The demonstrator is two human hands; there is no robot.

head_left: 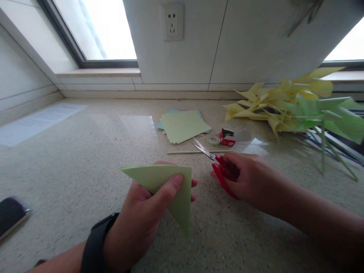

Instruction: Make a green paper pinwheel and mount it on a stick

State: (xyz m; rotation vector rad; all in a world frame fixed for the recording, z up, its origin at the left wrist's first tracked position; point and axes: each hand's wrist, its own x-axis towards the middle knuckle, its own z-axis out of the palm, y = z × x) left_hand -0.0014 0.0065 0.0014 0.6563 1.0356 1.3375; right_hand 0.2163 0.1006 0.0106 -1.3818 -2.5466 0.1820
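Note:
A pale green sheet of paper [159,175], folded into a triangle, is gripped in my left hand [150,203]. The thumb presses on its face and fingertips show past its right edge. To the right, my right hand [247,174] is closed round the red handles of a pair of scissors [223,176]. Their metal blades are parted a little and point up and left, apart from the folded paper. Just beyond the blades lie a thin pale green stick [184,152] and a stack of square coloured paper [184,125], light green on top.
Behind the scissors sit a roll of tape [214,140] and a small red box [228,137]. Yellow paper pinwheels [264,100] and green pinwheels [324,113] are heaped at the right. A printed sheet [36,123] and a dark object [11,216] lie at the left.

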